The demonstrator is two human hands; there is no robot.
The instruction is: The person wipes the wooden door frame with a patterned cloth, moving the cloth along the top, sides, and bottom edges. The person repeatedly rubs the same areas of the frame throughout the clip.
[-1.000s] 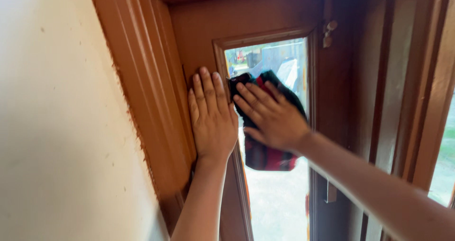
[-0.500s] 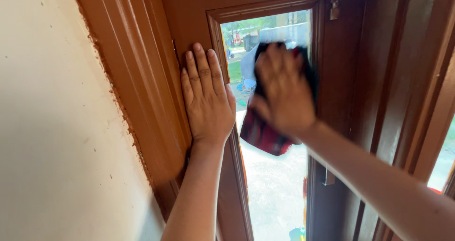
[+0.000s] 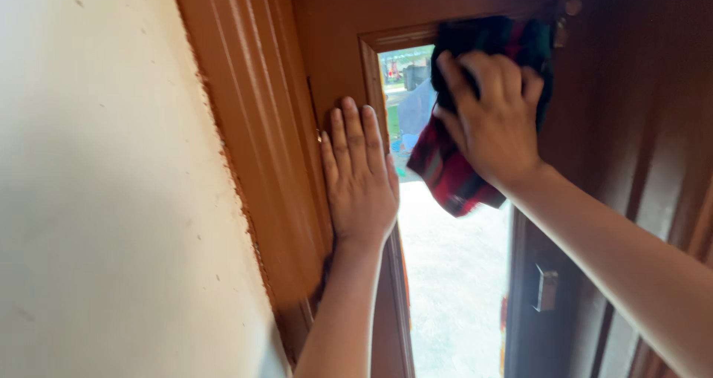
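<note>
The right hand presses a bunched red and dark checked cloth against the narrow glass pane's top corner, hiding it, while the left hand lies flat, fingers spread, on the brown wooden frame.

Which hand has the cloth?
The right hand, pressing the red and dark cloth against the pane's top corner; the left hand lies flat and empty on the frame.
</note>
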